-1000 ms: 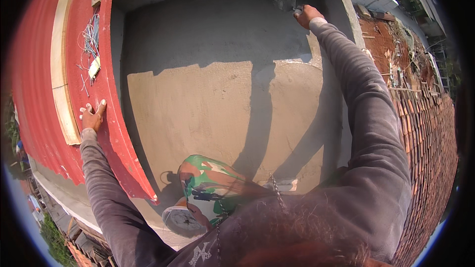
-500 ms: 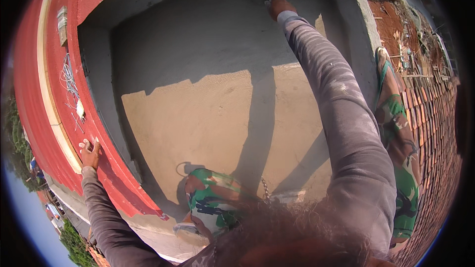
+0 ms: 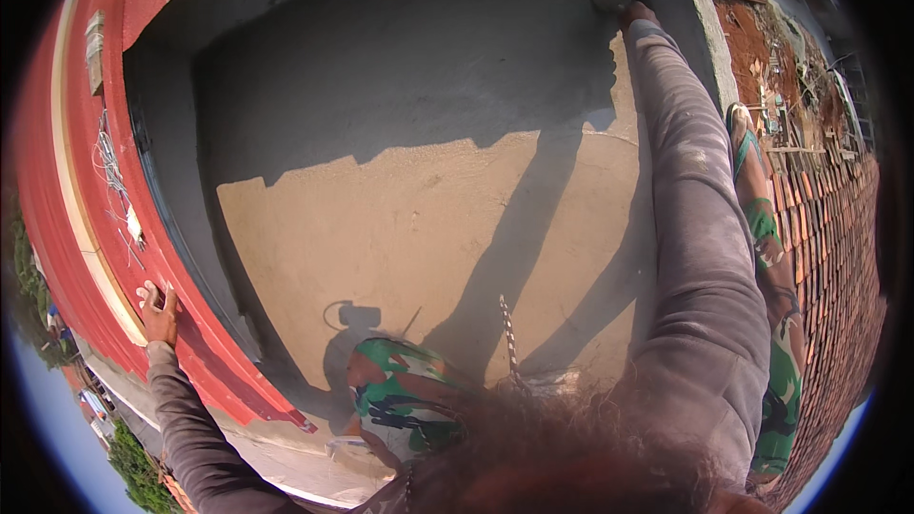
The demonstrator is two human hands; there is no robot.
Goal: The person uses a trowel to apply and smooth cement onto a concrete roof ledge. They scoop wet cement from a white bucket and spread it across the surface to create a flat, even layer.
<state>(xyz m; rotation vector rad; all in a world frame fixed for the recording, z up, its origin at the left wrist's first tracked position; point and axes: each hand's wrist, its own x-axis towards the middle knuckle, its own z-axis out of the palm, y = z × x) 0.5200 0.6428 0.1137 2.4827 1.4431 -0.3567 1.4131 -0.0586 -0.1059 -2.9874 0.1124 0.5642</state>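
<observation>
My right arm reaches to the far right corner of a walled recess with a smooth grey plastered floor (image 3: 381,228). There my right hand (image 3: 639,15) is closed round a trowel (image 3: 606,3), its dark blade low against the shaded plaster and hard to make out. My left hand (image 3: 160,314) rests on the red roofing sheet (image 3: 205,347) beside the recess, fingers apart and holding nothing. A pale wooden strip (image 3: 81,214) runs along the sheet next to that hand.
Thin tangled wire (image 3: 112,167) and a small block (image 3: 95,52) lie on the red sheet. A narrow wall (image 3: 709,29) borders the recess on the right, with clay roof tiles (image 3: 828,257) beyond it. My camouflage-clad knee (image 3: 400,385) and sandalled foot (image 3: 741,128) flank the recess.
My right hand has swept the trowel rightward across the far end of the plaster into the corner. My left hand stays on the red sheet; the whole view has shifted slightly.
</observation>
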